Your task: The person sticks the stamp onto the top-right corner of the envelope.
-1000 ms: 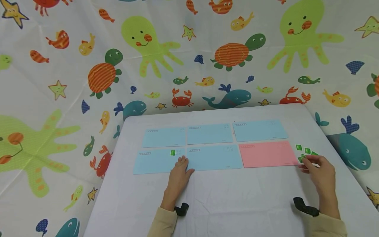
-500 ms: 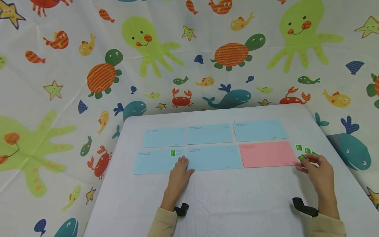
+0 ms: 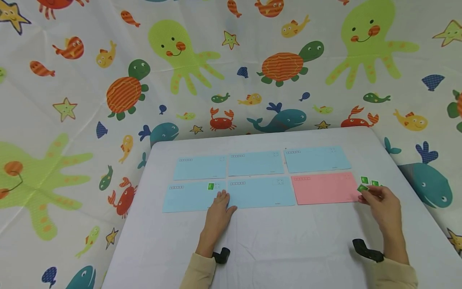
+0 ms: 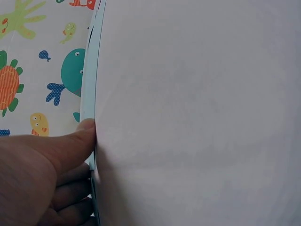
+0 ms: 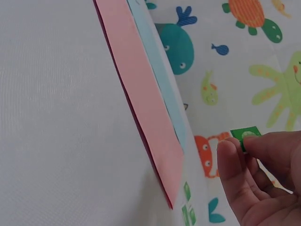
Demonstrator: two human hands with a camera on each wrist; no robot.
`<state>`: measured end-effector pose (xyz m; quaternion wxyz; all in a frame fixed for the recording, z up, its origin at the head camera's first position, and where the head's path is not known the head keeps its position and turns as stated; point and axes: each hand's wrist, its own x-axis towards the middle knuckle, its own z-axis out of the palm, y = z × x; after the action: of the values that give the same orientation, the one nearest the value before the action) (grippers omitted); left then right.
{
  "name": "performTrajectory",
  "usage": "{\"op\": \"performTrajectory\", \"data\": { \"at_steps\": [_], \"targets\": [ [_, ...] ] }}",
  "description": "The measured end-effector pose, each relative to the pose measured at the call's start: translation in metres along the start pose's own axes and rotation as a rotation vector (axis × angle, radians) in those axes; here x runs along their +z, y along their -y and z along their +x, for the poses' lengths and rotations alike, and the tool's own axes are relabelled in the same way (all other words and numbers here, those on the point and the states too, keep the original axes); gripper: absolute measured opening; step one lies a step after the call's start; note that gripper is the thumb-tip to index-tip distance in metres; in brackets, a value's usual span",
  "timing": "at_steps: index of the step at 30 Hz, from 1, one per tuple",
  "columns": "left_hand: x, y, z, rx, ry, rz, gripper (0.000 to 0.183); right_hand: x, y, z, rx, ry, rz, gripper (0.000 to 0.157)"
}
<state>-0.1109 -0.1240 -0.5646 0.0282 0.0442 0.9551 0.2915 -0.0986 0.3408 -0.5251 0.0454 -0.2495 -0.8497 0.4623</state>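
Observation:
My left hand point(image 3: 217, 212) lies with fairly straight fingers over the inner edges of the lower-left blue envelope point(image 3: 187, 200) and the lower-middle blue envelope point(image 3: 261, 196). In the left wrist view the thumb of my left hand point(image 4: 51, 169) rests at a blue envelope's edge. A green stamp point(image 3: 211, 186) sits on the lower-left envelope, beside its printed stamp boxes. Between thumb and index finger, my right hand point(image 3: 387, 208) pinches another green stamp point(image 5: 245, 133), raised near the right end of the pink envelope point(image 3: 326, 188). Loose green stamps point(image 3: 364, 180) lie just behind that hand.
Three more blue envelopes form a back row: left point(image 3: 199, 167), middle point(image 3: 255, 163) and right point(image 3: 317, 159). A white cloth covers the table point(image 3: 288, 245). Behind it hangs a sea-animal curtain point(image 3: 245, 90). Each wrist carries a black camera mount, the right one point(image 3: 367, 250) standing out leftward.
My right hand has shifted left and slightly up with the pinched stamp, from among the loose stamps toward the pink envelope's right end. My left hand has stayed in place.

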Motion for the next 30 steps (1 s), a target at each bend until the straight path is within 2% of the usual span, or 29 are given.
{"op": "performTrajectory", "data": {
  "at_steps": [5, 10, 30],
  "targets": [
    [-0.001, -0.001, 0.0, 0.0, -0.003, 0.005, 0.058, 0.007, 0.005, 0.0, -0.033, -0.011, -0.019, 0.047],
    [-0.001, -0.002, 0.0, -0.009, -0.002, 0.008, 0.058, 0.011, 0.01, 0.002, -0.027, -0.016, -0.026, 0.045],
    [-0.002, -0.003, 0.0, -0.012, -0.006, 0.015, 0.058, 0.012, 0.021, -0.005, -0.105, -0.007, 0.052, 0.043]
  ]
}}
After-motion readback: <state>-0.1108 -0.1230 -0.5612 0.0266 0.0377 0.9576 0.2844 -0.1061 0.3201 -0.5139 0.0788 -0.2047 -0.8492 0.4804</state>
